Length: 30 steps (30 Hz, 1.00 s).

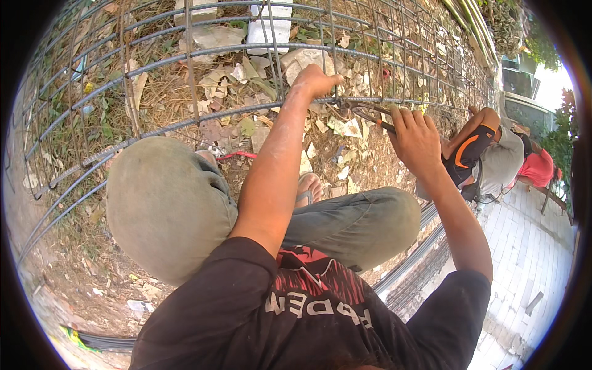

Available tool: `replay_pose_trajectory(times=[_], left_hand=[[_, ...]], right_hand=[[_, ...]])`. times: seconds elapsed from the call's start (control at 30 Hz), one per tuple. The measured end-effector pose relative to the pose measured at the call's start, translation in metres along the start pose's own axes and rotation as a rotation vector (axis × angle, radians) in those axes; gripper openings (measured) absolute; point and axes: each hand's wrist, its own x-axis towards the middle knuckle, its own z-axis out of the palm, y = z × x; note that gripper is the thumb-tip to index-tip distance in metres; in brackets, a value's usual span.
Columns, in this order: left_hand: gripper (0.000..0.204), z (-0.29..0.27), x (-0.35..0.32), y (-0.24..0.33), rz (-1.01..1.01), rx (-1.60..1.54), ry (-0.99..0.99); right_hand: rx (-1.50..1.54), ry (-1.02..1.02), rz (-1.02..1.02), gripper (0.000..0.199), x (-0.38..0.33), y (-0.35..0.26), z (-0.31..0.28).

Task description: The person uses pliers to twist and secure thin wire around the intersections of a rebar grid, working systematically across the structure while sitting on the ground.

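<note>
I squat over a long cage of steel reinforcing bars (pixel 185 120) that lies on its side. My left hand (pixel 316 80) is closed around one of the thick lengthwise bars where a thin stirrup crosses it. My right hand (pixel 416 137) grips the handles of a pair of pincers (pixel 364 111). The pincers' jaws sit at the bar right beside my left hand. My knees are bent below the cage.
Dry leaves, rubble and white broken blocks (pixel 271 28) lie under the cage. Another person (pixel 493 160) in grey and orange crouches at the right beside the cage. A white paved path (pixel 530 259) runs along the right. More bars (pixel 407 265) lie on the ground by my right leg.
</note>
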Motion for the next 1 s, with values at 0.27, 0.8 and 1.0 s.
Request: replay_pose_trajectory(times=[0.27, 0.8, 1.0], left_hand=[[0.077, 0.004, 0.004, -0.005, 0.026, -0.009, 0.023], [0.080, 0.003, -0.001, 0.000, 0.004, -0.009, -0.004], [0.080, 0.001, -0.001, -0.002, -0.018, -0.021, -0.005]], right_hand=[[0.072, -0.472, 0.108, 0.055, 0.002, -0.011, 0.001], [-0.033, -0.291, 0.154, 0.037, -0.003, -0.001, 0.021], [-0.180, -0.247, 0.115, 0.026, -0.003, -0.021, 0.018]])
